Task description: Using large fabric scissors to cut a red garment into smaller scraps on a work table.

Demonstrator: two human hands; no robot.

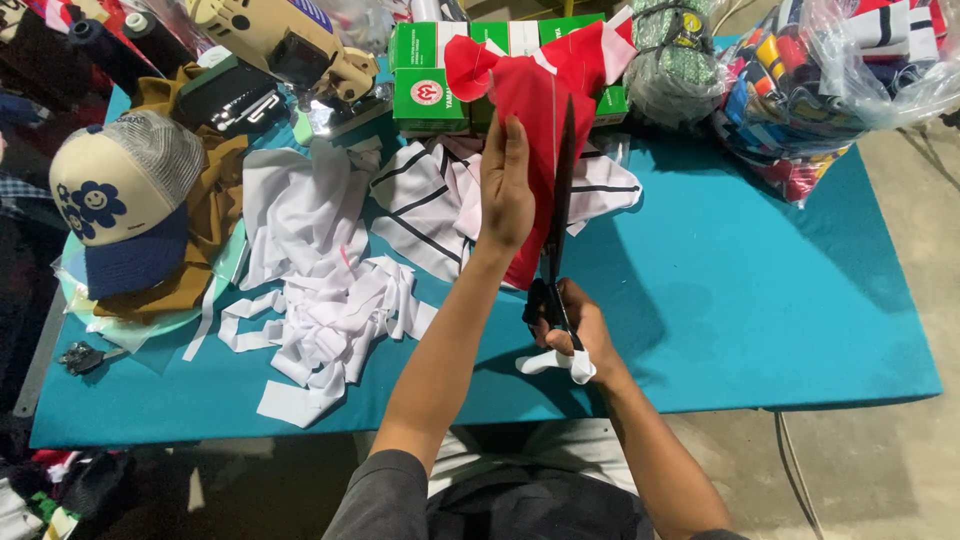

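Long black-handled steel scissors (556,240) are gripped by the right hand (575,325), fingers closed through the loops above the teal felt-covered table (760,300). Farther out, a red fabric piece (535,130) is held upright by the left hand (505,190), fingers flat and together against it. White cloth scraps (320,300) are heaped to the left.

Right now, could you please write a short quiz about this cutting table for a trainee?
1. True or false: the right hand holds the scissors.
2. What does the left hand hold? A) cap B) red cloth C) green box
3. What colour are the scraps left of the arms?

Key:
1. True.
2. B, the red cloth.
3. White.
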